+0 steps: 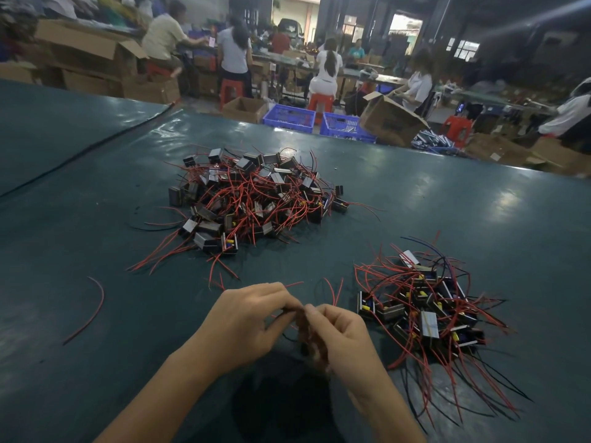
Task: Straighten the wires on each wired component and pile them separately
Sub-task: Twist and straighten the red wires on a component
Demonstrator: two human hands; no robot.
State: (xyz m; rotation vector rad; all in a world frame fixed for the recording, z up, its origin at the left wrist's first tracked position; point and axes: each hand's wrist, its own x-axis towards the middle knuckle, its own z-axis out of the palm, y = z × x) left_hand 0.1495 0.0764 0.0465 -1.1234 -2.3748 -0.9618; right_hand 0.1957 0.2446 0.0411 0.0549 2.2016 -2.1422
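A big tangled heap of small black wired components (252, 196) with red wires lies in the middle of the dark green table (96, 238). A second, smaller pile (431, 311) with red and black wires lies at the right. Near the front edge my left hand (246, 321) and my right hand (342, 337) meet, fingers curled, pinching a blurred wired component (307, 334) between them. Its red wires (334, 290) stick up behind my fingers. The component's body is mostly hidden.
A loose red wire (91, 310) lies on the table at the left. A black cable (80, 155) runs across the far left. Beyond the table edge stand blue crates (289, 118), cardboard boxes (391, 119) and several seated people at other benches.
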